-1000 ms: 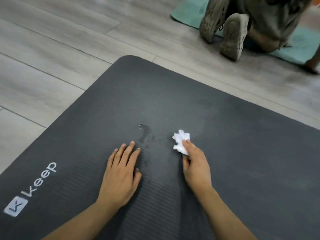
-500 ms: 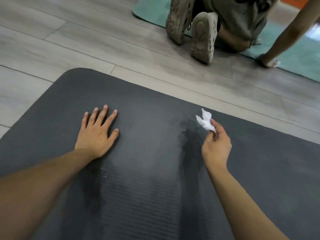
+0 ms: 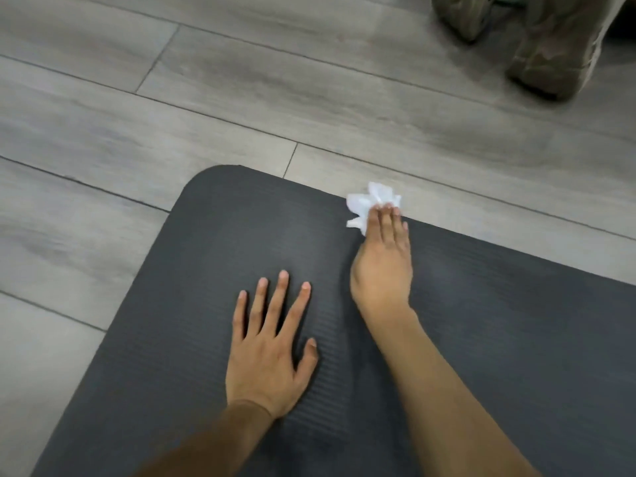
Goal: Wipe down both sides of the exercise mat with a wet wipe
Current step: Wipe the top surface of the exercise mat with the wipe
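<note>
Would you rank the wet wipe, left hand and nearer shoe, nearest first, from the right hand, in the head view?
1. wet wipe, under the right hand's fingertips.
2. left hand, beside it, flat on the mat.
3. nearer shoe, far upper right.

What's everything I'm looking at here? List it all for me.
exercise mat: one, dark grey, flat on the floor
wet wipe: one, white, crumpled, at the mat's far edge
floor: grey wood-look planks, around the mat
shoes: two, tan, another person's, top right, partly cut off
left hand: one, flat on the mat, fingers spread
right hand: one, fingers laid on the wipe, thumb hidden
</note>
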A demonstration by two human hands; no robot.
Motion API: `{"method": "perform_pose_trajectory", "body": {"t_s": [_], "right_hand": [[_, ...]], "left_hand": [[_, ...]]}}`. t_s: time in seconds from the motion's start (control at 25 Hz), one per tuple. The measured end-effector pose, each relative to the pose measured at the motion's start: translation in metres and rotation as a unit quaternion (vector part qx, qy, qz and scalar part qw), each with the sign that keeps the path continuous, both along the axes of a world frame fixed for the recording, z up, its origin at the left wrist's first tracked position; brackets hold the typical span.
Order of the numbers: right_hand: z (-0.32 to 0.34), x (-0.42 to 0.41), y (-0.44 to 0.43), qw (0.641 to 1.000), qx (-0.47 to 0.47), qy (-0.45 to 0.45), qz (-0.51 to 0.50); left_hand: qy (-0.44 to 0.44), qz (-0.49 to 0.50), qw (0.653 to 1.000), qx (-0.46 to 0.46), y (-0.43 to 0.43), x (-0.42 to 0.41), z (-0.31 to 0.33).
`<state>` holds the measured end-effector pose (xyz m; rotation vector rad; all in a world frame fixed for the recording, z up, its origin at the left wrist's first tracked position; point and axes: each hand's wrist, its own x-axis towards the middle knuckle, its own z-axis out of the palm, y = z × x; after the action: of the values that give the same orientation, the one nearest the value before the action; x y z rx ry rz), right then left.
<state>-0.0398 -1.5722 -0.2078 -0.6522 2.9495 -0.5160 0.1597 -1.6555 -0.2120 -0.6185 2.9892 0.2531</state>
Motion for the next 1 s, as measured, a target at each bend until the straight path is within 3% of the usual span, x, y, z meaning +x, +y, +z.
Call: {"method": "perform_pose_trajectory", "body": {"t_s": [0.2, 0.32, 0.4, 0.48, 0.6, 0.68, 0.84, 1.0], "right_hand": [[0.013, 0.025, -0.141, 0.958, 0.090, -0.047, 0.269], [0.016, 0.030, -0.157, 0.946, 0.092, -0.022, 0.308], [0.016, 0.019, -0.103, 0.973, 0.057, -0.022, 0.222], [0.010, 0.010, 0.000, 0.997, 0.043, 0.005, 0.059], [0.020, 0.014, 0.153, 0.987, 0.074, -0.010, -0.144], [0.026, 0.022, 0.186, 0.974, 0.058, -0.040, -0.214], [0.014, 0.022, 0.131, 0.960, -0.028, -0.007, -0.280], [-0.013, 0.050, -0.009, 0.992, -0.097, 0.007, -0.077]], "left_hand": [[-0.045, -0.019, 0.999, -0.009, -0.003, 0.001, -0.009], [-0.048, -0.035, 0.998, -0.009, -0.004, 0.000, -0.010], [-0.020, -0.023, 0.999, 0.012, -0.003, -0.001, -0.007], [0.010, -0.012, 0.999, 0.038, -0.003, 0.001, -0.001], [0.007, -0.014, 0.998, 0.056, -0.003, 0.000, 0.001], [0.007, -0.021, 0.997, 0.079, -0.004, -0.002, 0.005], [0.041, -0.021, 0.987, 0.151, -0.034, 0.035, 0.012], [0.046, 0.015, 0.998, 0.046, -0.049, 0.091, 0.002]]}}
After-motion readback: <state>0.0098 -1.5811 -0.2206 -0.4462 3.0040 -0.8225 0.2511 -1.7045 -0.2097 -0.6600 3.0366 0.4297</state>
